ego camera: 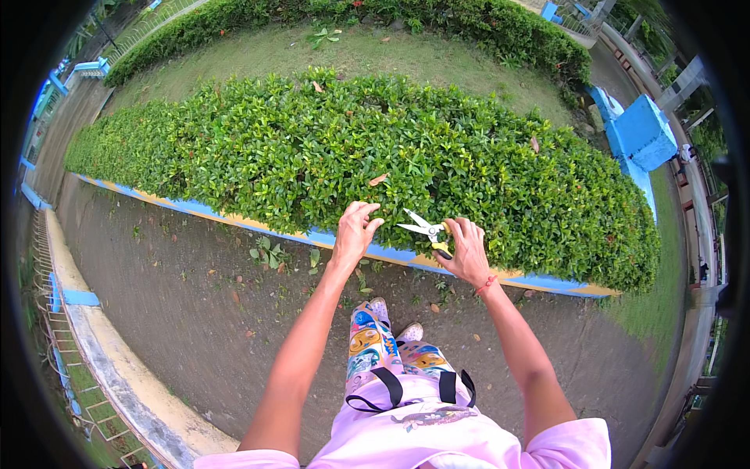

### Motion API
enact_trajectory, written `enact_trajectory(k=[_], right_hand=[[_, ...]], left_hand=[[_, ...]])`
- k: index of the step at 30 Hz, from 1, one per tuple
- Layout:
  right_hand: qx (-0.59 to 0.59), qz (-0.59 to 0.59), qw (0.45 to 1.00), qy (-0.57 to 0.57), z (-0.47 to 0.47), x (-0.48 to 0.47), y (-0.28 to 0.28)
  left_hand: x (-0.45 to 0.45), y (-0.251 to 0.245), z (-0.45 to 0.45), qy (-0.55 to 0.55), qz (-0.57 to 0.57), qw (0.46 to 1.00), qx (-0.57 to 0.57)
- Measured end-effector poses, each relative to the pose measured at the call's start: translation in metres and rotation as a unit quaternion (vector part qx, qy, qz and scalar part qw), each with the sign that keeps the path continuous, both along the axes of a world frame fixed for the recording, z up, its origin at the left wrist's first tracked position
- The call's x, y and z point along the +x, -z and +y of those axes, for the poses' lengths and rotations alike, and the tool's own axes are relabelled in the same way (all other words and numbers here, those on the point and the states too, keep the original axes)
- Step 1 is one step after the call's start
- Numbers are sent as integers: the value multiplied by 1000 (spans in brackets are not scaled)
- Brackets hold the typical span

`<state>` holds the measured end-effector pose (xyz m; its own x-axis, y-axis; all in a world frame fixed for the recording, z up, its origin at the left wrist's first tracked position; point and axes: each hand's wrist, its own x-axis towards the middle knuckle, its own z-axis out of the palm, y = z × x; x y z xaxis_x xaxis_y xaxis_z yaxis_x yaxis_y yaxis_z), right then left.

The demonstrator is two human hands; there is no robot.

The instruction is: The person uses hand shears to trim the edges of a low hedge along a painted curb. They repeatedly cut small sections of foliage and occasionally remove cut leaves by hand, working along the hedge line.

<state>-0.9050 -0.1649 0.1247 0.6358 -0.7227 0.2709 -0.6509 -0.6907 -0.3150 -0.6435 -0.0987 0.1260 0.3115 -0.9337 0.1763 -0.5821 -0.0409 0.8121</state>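
Note:
A long, dense green hedge (328, 152) runs across the view in front of me. My right hand (467, 249) grips garden snips (432, 230) by their yellow and black handles. Their two pale blades stand apart and point left over the hedge's near edge. To the left of the blades is my left hand (356, 231), thumb and forefinger apart, with nothing seen between them. It is above the hedge's near side. A brown dry leaf (378, 180) lies on the hedge top just beyond both hands.
A low blue and yellow curb (404, 255) borders the hedge. Cut leaves (269, 253) lie on the dark paved path (193, 293) around my feet. A blue concrete block (644, 135) stands at the right, a low wall with a metal fence (129, 398) at the lower left.

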Motion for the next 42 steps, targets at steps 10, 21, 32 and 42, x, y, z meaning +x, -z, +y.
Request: enact_trajectory(k=[10,21,32,42], right_hand=[[20,-16,999,-35,-17,63,4],[44,5,998,-37,-9,40,-23],[13,17,999,-27,-65,55,-21],[56,9,998,-3,-85,30,-30]], left_hand=[[1,16,-44,76,-59,995,-29],[30,3,-42,-27,60,997,-40],[30,-5,-76,-33,-51,998,23],[62,-22,-90,-104,6,992,74]])
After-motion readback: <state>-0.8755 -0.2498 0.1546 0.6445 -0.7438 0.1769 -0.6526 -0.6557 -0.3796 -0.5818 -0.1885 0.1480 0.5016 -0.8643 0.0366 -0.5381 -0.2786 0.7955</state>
